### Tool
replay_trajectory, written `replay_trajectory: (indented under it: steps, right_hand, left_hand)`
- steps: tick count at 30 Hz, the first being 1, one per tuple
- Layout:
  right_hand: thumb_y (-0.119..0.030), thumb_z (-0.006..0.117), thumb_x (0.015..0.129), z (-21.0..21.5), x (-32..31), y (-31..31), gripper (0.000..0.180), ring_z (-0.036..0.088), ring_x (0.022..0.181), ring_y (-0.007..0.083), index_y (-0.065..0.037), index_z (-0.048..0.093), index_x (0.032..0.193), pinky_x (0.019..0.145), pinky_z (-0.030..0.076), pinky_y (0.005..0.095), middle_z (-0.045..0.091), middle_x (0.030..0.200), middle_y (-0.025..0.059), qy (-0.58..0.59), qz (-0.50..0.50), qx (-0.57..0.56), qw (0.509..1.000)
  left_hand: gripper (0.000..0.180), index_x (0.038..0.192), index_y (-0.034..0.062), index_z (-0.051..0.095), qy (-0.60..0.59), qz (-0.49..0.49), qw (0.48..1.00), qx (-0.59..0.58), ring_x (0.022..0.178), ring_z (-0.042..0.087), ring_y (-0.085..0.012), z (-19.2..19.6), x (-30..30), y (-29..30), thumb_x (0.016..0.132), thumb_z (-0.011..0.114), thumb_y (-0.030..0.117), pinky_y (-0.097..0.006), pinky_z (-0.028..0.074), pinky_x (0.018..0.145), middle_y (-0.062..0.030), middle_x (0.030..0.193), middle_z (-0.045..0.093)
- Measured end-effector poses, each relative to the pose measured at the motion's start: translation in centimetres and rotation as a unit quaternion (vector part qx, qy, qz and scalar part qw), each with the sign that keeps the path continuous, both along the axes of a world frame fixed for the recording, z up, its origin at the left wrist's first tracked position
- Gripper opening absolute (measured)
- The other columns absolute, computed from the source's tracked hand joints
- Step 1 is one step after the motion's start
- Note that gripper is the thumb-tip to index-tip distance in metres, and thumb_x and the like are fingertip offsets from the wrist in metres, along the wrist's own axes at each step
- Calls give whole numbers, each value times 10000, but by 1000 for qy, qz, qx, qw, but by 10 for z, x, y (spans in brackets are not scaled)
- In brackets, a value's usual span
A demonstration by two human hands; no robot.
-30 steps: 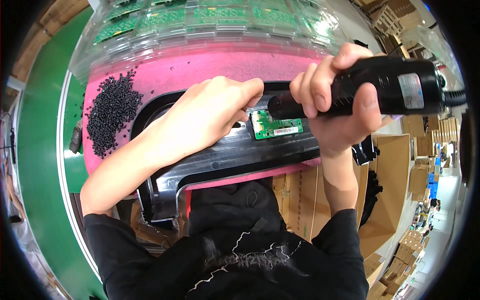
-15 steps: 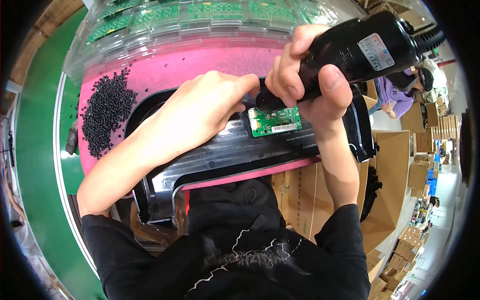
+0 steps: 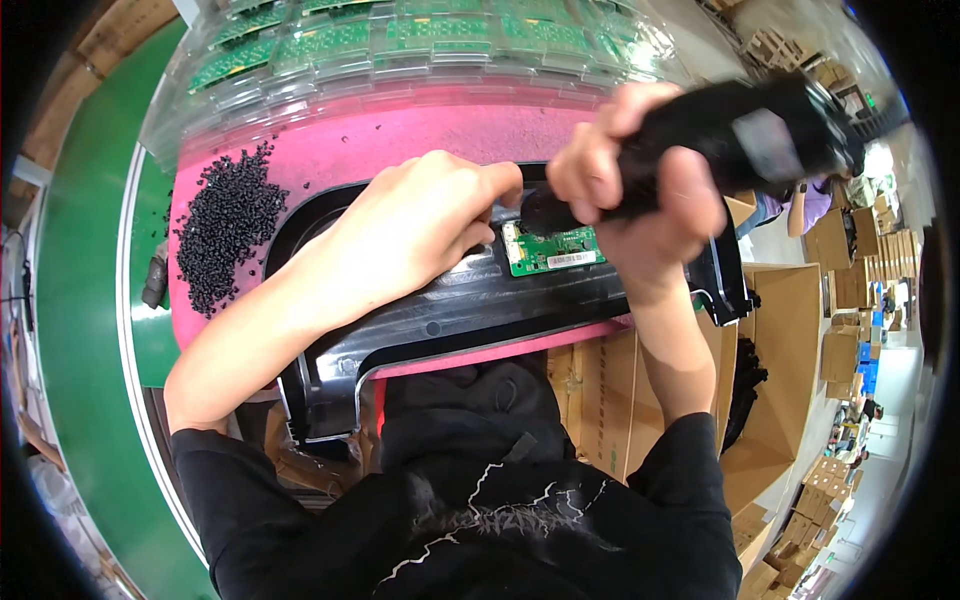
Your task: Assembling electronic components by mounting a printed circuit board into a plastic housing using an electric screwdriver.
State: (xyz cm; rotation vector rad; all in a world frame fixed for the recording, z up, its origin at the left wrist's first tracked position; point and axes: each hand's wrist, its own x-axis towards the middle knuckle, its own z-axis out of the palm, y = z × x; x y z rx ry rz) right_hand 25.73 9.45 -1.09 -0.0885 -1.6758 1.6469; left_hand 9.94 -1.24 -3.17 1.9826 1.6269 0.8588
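Note:
My right hand (image 3: pixel 635 195) is wrapped round a thick black electric screwdriver (image 3: pixel 715 140); both are smeared by motion. The driver lies at a slant, its front end pointing left and down over the upper edge of a green circuit board (image 3: pixel 522 266). That board sits in a long, curved black plastic housing (image 3: pixel 440 310) in front of me. My left hand (image 3: pixel 425 220) rests over the housing, its fingertips pinched together beside the driver's front end. Whatever they hold is hidden. The driver's tip cannot be made out either.
A heap of small black screws (image 3: pixel 230 235) lies on the pink mat (image 3: pixel 400 130) at the left. Clear plastic trays (image 3: pixel 340 60) of green boards stand along the back. An open cardboard box (image 3: pixel 775 390) with black parts stands at the right. A person in purple (image 3: pixel 815 205) is farther off.
The screwdriver's rear end has dropped, so the tool lies more level, and my right hand has turned with it. My left hand keeps its pinch. The whole view has shifted slightly.

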Motion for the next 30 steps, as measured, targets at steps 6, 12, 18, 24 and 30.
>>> replay_trajectory:
  steps: [6,12,18,24,30]
  right_hand:
    - [-588,570,863,25,23,-9,508,422,506,79,-105,519,1012,567,373,259,458,638,-44,185,12,-107,977]
    - [-569,572,877,30,37,-5,497,468,568,76,-110,534,1064,636,402,267,480,693,-48,202,79,-67,974]
    - [-571,572,873,27,37,-10,494,457,554,75,-114,535,1059,621,399,268,475,681,-49,213,60,-67,973]
    - [-625,543,863,16,34,-10,552,431,511,96,-114,530,1070,572,372,266,476,665,-29,183,60,-64,979]
    - [-599,525,873,21,28,-22,559,414,444,99,-69,507,1052,485,357,275,485,611,-10,112,0,-103,988]
  left_hand:
    - [305,1055,7,609,-98,-73,986,112,772,704,-265,2,2,6,778,736,5,-337,540,667,-109,797,678]
    - [299,1037,20,620,-177,-73,977,97,783,715,-170,6,3,5,772,758,11,-277,557,655,-59,825,700]
    - [239,932,0,646,-155,-89,981,81,748,697,-185,9,3,4,747,794,34,-277,552,650,-88,828,700]
    - [215,860,-15,650,1,-82,958,273,718,673,-273,-2,7,2,676,759,-38,-336,537,593,-119,794,681]
    - [173,827,-1,652,37,-32,973,226,679,652,-269,3,7,-1,682,736,-43,-355,521,594,-98,729,659]
